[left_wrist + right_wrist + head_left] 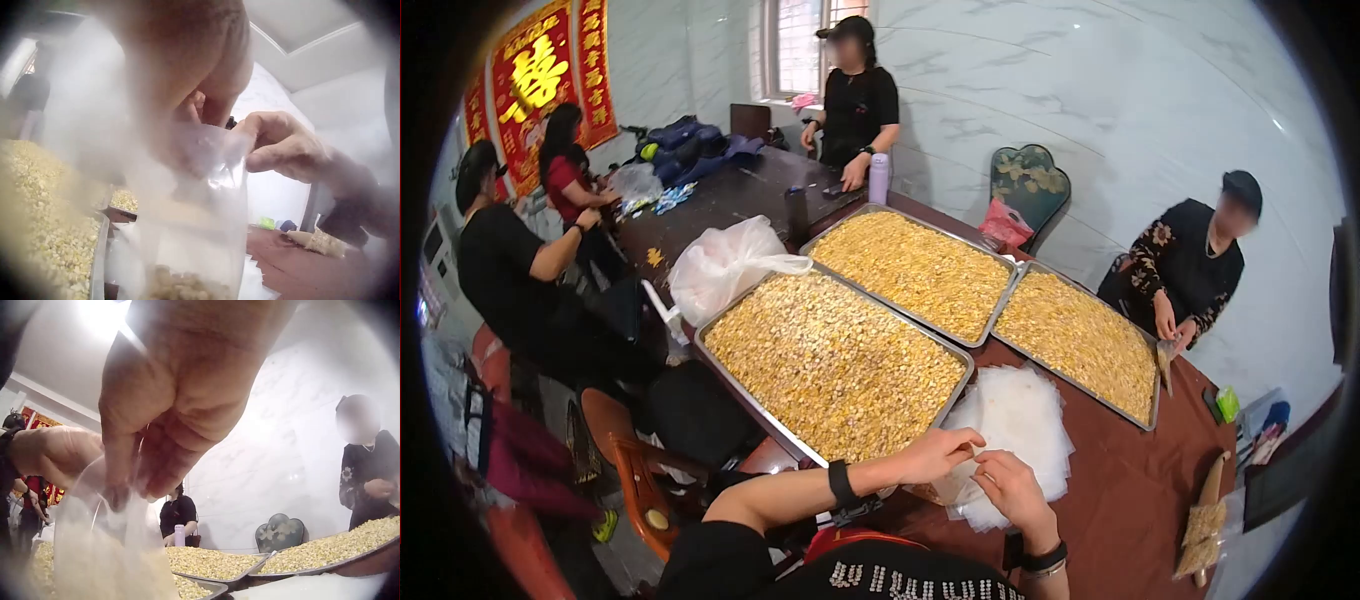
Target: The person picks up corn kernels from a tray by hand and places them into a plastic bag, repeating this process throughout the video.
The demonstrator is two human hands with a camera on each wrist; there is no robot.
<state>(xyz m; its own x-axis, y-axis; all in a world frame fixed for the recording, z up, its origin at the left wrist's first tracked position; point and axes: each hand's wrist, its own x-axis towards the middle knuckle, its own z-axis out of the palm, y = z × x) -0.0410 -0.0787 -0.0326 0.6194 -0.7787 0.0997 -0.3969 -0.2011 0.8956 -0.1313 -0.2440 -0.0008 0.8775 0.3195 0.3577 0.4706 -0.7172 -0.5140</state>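
Note:
A clear plastic bag (200,256) hangs upright between my two hands, with tan kernel-like pieces at its bottom in the left wrist view. My left hand (935,456) pinches its top edge from the left. On the other side, my right hand (1017,492) pinches the same edge with thumb and fingers; the right wrist view shows the bag (109,550) below these fingertips. Beneath the hands, a stack of flat clear bags (1025,425) lies on the brown tabletop (1105,500). Close by on the left is a metal tray of yellow kernels (830,370).
Two more kernel-filled trays, a middle one (915,270) and a right one (1080,340), stand beyond. A bunched white plastic bag (725,265) sits at the near tray's far corner. Filled bags (1203,535) lie at the right edge. Several people stand around the tables.

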